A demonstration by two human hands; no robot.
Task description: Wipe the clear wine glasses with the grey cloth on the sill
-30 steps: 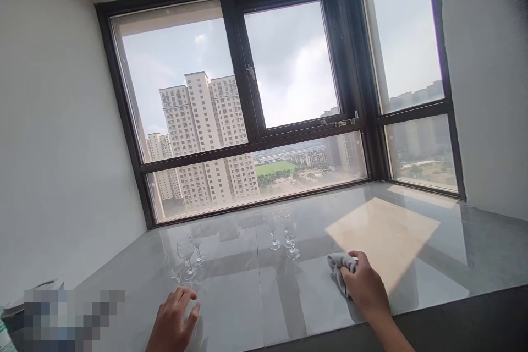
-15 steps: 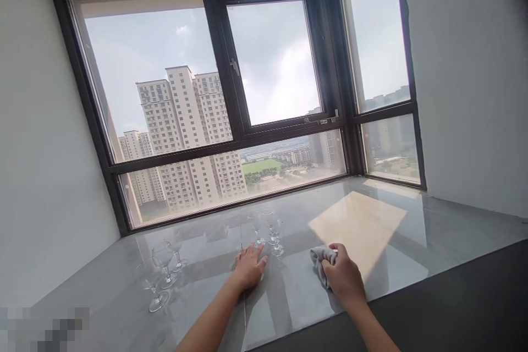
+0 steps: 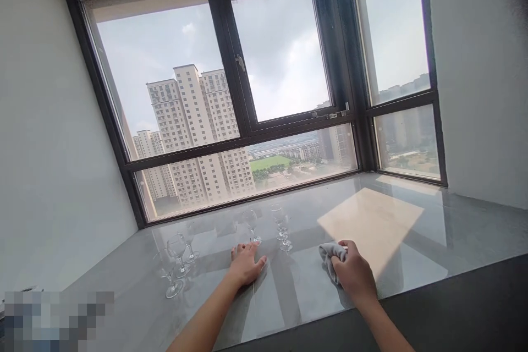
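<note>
My left hand lies low over the glossy grey sill, fingers stretched forward and thumb apart. Its fingertips reach the foot of a clear stemmed glass; whether they grip it is hidden. Bunched in my right hand is a grey cloth, which rests on the sill. Between the hands but farther back, two more stemmed glasses stand close together, the nearer one overlapping the other. Left of my left hand is another group of upright stemmed glasses, including a front one and one behind.
The stone sill ends in a front edge above a dark vertical face. Dark-framed windows rise behind it, with white walls either side. A sunlit patch lies at the right. A pixelated area covers the lower left corner.
The whole view has shifted. Relative to the sill, my left hand and the glass at its fingertips have moved left, away from the two neighbouring glasses. My right hand still holds the cloth.
</note>
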